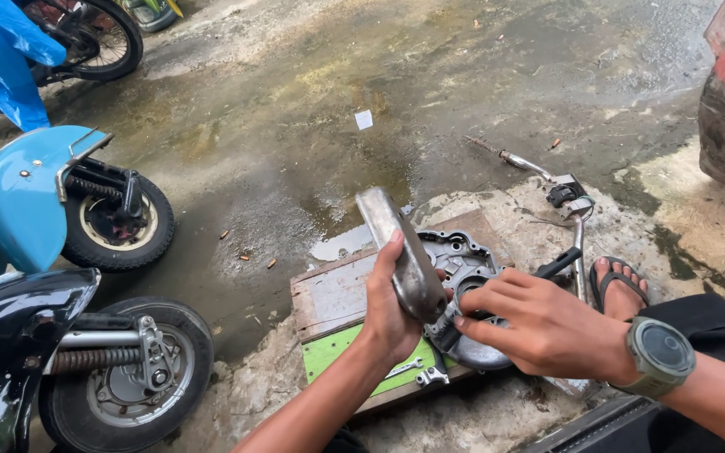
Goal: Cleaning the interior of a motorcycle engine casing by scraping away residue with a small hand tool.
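Both hands are seen low in the head view, above a worn wooden board with a green painted edge (337, 348). A long, dull grey metal cover of curved shape (402, 252) is gripped by the left hand (392, 310), fingers wrapped around its lower end, thumb laid up along its edge; the piece is held tilted, upper end rising away from the body. Its surface is scuffed and matt. The right hand (539, 323), a grey-green wristwatch (660, 356) on its wrist, is held palm down, fingers curled and pinching a small dark part at the cover's lower end; what exactly is pinched cannot be made out. Beneath them a grey cast metal engine casing (459, 252) is laid on the board. A small white square scrap (363, 119) is noted on the wet concrete farther off. A sandalled foot (618, 285) is set at right. A light blue scooter (35, 201) and a black scooter (18, 352) are parked at left.
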